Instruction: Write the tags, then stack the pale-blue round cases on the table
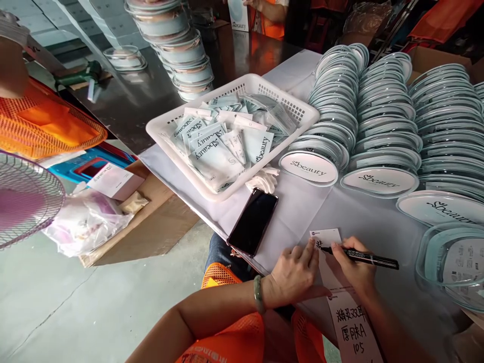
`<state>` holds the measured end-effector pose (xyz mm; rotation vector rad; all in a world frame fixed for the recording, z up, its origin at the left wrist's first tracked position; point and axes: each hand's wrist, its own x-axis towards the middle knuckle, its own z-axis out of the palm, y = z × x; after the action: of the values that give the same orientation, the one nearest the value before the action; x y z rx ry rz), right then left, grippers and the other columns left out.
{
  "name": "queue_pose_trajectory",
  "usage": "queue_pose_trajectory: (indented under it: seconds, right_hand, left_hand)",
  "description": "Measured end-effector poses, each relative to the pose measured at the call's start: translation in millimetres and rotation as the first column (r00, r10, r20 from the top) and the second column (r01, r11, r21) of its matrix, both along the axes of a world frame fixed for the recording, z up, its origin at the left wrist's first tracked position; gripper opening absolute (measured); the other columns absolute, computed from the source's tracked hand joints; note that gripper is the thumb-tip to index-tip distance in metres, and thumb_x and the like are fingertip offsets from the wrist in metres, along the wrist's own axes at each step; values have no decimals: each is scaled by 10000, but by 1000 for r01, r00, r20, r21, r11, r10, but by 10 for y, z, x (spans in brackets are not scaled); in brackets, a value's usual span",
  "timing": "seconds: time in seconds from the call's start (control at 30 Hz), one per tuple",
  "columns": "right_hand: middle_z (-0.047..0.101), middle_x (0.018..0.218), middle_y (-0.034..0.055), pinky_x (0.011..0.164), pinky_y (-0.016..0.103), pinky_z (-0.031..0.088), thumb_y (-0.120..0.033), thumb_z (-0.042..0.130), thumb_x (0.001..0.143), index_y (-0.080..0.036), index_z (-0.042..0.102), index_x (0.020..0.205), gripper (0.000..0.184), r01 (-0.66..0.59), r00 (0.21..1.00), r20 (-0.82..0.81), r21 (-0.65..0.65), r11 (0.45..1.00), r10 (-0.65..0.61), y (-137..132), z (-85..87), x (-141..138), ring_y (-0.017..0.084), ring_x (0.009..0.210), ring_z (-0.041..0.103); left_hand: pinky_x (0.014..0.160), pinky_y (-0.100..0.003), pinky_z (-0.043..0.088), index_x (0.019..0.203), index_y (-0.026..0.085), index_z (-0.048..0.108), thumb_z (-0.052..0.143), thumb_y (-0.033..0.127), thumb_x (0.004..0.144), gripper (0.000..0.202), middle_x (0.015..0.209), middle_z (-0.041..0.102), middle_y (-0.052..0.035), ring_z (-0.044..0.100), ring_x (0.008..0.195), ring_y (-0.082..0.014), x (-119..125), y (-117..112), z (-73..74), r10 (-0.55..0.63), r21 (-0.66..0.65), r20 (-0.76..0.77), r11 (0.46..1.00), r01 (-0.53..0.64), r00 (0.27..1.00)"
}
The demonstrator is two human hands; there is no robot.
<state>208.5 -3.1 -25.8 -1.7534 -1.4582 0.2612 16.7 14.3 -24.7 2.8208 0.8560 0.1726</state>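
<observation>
Glossy, oval, pale blue plastic packs line a white-sheeted bench toward its right edge. By the near edge, the right hand pinches a slim black plastic marker over a narrow white paper card, steadied by the left hand's close-set fingers. Light and rigid, the marker should grip best near its tip; the thin card could slide.

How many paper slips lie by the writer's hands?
2: the upper slip, under the left hand and the black marker in the right hand; the lower slip, marked "105", nearer the body. More could be hidden beneath.
</observation>
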Motion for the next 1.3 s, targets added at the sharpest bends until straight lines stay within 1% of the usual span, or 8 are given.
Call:
queue_pose_trajectory:
  seconds: [0.17, 0.37, 0.63, 0.73, 0.83, 0.93, 1.07, 1.3]
  right_hand:
    - [477, 482, -54, 448, 240, 394, -406, 659, 830, -241, 436, 605, 357, 45, 999, -12, -19, 999, -46, 2, 0, 8, 111, 438, 437]
    - [415, 491, -64, 470, 240, 384, -366, 632, 834, -240, 385, 593, 368, 2, 1000, -29, -19, 1000, -3, -3, 44, -3, 102, 454, 396]
    - [456, 488, -49, 491, 253, 379, -424, 671, 804, -238, 414, 579, 389, 31, 998, -55, -16, 999, -32, -15, 23, -19, 112, 472, 413]
    - [498, 523, -35, 537, 266, 410, -460, 682, 796, -237, 445, 592, 385, 159, 977, -145, -6, 987, -158, -26, 5, 29, 141, 542, 498]
    - [493, 523, -41, 502, 266, 383, -496, 683, 796, -235, 452, 603, 398, 240, 935, -242, -107, 965, -259, -26, 27, 102, 141, 523, 482]
    - [458, 510, -47, 488, 259, 359, -513, 690, 768, -233, 435, 580, 422, 160, 958, -212, -156, 975, -191, -26, 60, 138, 125, 507, 439]
    - [423, 499, -54, 494, 254, 354, -515, 658, 787, -235, 424, 590, 415, 76, 980, -180, -88, 993, -91, -35, 38, 99, 112, 491, 399]
    - [462, 507, -56, 507, 256, 365, -459, 661, 823, -233, 440, 613, 379, 112, 987, -109, -41, 993, -116, -82, -18, 78, 109, 487, 419]
  left_hand:
    - [719, -344, 513, 1437, 41, 528, 367, 782, 934, 910, 1529, 461, -254, 661, 983, -263, -4, 1, 4, 8, 7, 17, 1000, -8, 1000]
    - [744, -336, 515, 1425, 57, 542, 375, 778, 935, 888, 1532, 465, -240, 643, 1035, -266, -6, -6, -5, 18, 8, 35, 1000, -18, 999]
    - [734, -335, 515, 1407, 63, 563, 420, 760, 931, 856, 1538, 468, -221, 626, 1035, -268, 6, -8, 1, 22, 3, 17, 1000, -22, 1000]
    - [733, -338, 516, 1421, 78, 554, 430, 763, 925, 855, 1545, 460, -219, 629, 1018, -265, 14, -10, 28, 29, -6, -4, 1000, -29, 1000]
    - [741, -341, 517, 1426, 93, 552, 447, 772, 910, 859, 1538, 466, -226, 637, 1001, -265, 16, -22, 50, 34, -14, -23, 999, -34, 999]
    - [754, -355, 520, 1399, 135, 577, 517, 740, 898, 788, 1532, 476, -219, 642, 1014, -279, 6, -48, 53, 46, -12, -22, 999, -47, 999]
    - [770, -381, 529, 1410, 165, 576, 578, 670, 903, 716, 1534, 483, -199, 644, 1027, -302, -4, -74, 26, 57, -12, 8, 998, -57, 998]
    - [742, -373, 533, 1409, 153, 586, 570, 684, 899, 736, 1520, 499, -204, 648, 1008, -292, 4, -80, 4, 43, 17, 23, 999, -44, 999]
